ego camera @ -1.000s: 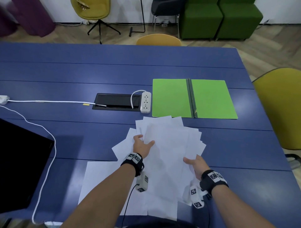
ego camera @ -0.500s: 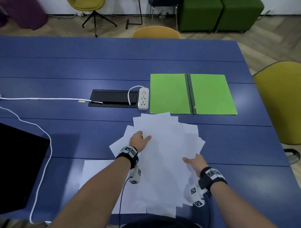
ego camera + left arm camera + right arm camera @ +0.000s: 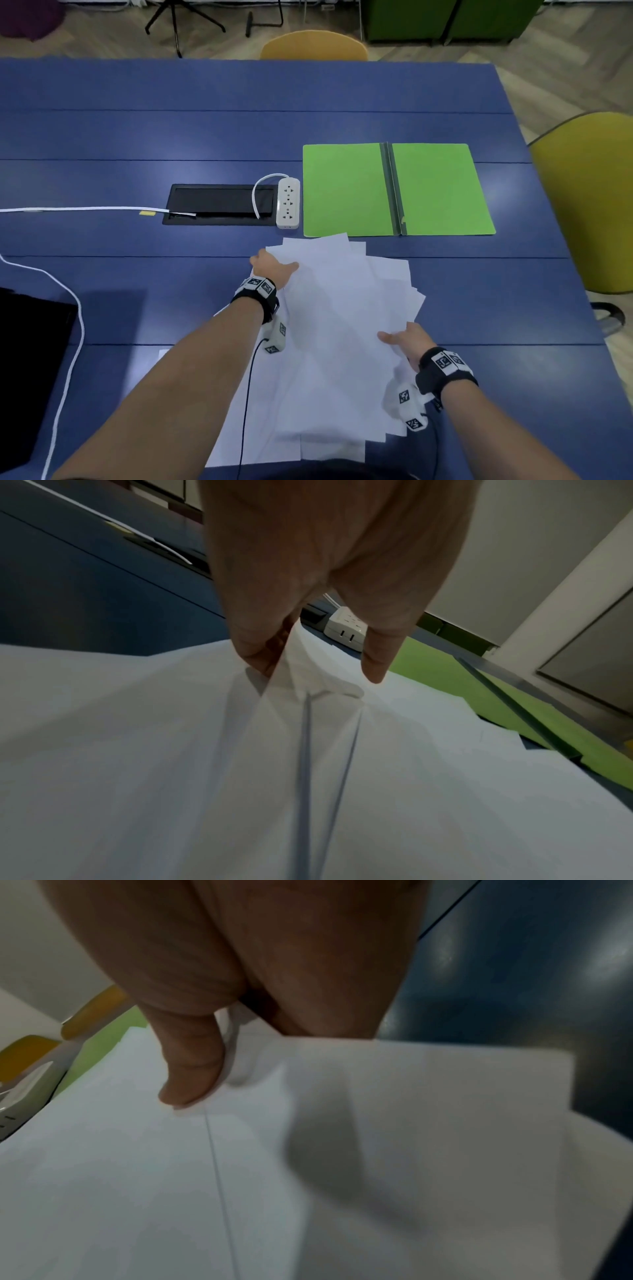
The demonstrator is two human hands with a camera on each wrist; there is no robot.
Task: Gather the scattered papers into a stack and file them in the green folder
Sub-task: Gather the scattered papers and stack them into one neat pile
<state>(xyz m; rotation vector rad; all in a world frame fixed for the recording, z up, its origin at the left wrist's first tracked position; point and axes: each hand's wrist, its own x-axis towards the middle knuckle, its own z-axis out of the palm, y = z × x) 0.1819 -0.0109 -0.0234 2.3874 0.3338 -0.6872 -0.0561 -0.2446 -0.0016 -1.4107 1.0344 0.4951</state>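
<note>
A loose, fanned bundle of white papers [image 3: 342, 318] is held over the near middle of the blue table [image 3: 137, 137]. My left hand [image 3: 274, 269] grips its left edge, thumb on top and fingers underneath; the left wrist view shows the papers [image 3: 308, 750] pinched by the left hand [image 3: 308, 656]. My right hand [image 3: 402, 339] grips the right edge; in the right wrist view the thumb [image 3: 192, 1074] lies on the sheets [image 3: 308, 1177]. The green folder [image 3: 397, 190] lies open and flat just beyond the papers. More sheets [image 3: 260, 438] lie on the table under my arms.
A white power strip [image 3: 288, 202] and a black cable hatch [image 3: 219, 204] sit left of the folder, with a white cable [image 3: 78, 208] running left. A black screen [image 3: 27, 370] stands at the near left. Yellow chairs [image 3: 589, 202] are at the right and far sides.
Both hands have moved the fanned papers a little farther from me, so their far corner now meets the folder's near edge. The left-side sheets have drawn in under the bundle.
</note>
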